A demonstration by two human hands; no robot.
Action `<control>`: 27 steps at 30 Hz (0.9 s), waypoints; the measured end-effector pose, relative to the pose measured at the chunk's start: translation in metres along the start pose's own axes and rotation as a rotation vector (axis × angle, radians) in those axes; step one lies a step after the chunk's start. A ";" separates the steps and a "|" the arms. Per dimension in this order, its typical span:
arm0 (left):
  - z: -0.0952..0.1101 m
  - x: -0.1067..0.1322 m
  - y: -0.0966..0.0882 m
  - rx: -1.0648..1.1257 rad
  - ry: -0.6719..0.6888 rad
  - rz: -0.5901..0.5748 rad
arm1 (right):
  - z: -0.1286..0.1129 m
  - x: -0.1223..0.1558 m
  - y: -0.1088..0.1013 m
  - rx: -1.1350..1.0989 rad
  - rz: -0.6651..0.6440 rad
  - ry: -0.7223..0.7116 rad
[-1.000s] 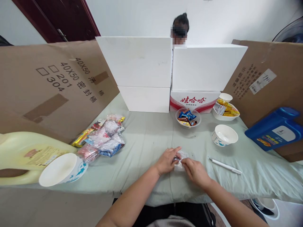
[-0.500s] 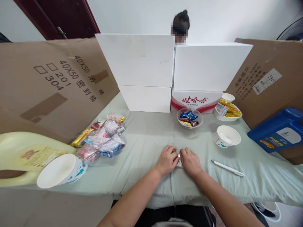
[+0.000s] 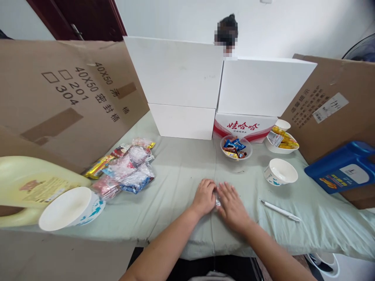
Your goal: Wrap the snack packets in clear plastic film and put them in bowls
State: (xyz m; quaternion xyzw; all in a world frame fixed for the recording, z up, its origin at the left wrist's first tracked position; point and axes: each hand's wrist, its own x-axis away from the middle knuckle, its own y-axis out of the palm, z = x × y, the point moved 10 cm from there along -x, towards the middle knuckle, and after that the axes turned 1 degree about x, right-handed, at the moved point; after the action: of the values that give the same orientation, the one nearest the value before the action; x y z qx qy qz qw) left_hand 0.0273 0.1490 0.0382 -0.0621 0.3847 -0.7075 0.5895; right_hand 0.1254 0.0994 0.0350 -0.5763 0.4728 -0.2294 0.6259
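Note:
Between my hands, on the cloth, lies a small shiny clear plastic wrapper (image 3: 218,201), mostly covered by them. My left hand (image 3: 204,198) is curled over its left side, fingers bent and pressing on it. My right hand (image 3: 233,208) lies rather flat against its right side with the fingers stretched out. Beyond my hands stands a clear bowl of wrapped candies (image 3: 235,147). To the right of my right hand lies a white pen (image 3: 280,211), and a white paper bowl (image 3: 281,173) stands behind it.
Left are a pile of plastic-wrapped snack packs (image 3: 129,168), a tilted paper bowl (image 3: 67,208) and a yellow jug (image 3: 41,183). White boxes (image 3: 181,74) stand at the back, a person's head behind them. Cardboard (image 3: 67,128) flanks the table; a blue bottle (image 3: 342,168) leans right.
My right hand has flattened, its fingers stretching out from a curled grip over the wrapper. My left hand stays curled beside it. The view has tilted slightly.

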 end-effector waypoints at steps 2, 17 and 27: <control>-0.015 0.000 -0.012 0.062 -0.068 0.120 | -0.015 0.004 0.021 0.001 -0.123 -0.027; -0.027 -0.002 -0.027 0.100 -0.098 0.199 | 0.014 0.005 -0.006 -0.093 0.002 0.165; -0.033 -0.006 -0.017 0.118 -0.104 0.107 | 0.146 0.006 -0.099 0.164 0.081 0.408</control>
State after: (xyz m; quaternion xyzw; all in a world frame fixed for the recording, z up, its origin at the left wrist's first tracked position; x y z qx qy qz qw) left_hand -0.0023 0.1697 0.0276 -0.0434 0.3138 -0.6924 0.6483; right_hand 0.2785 0.1449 0.1098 -0.4456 0.5921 -0.3537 0.5707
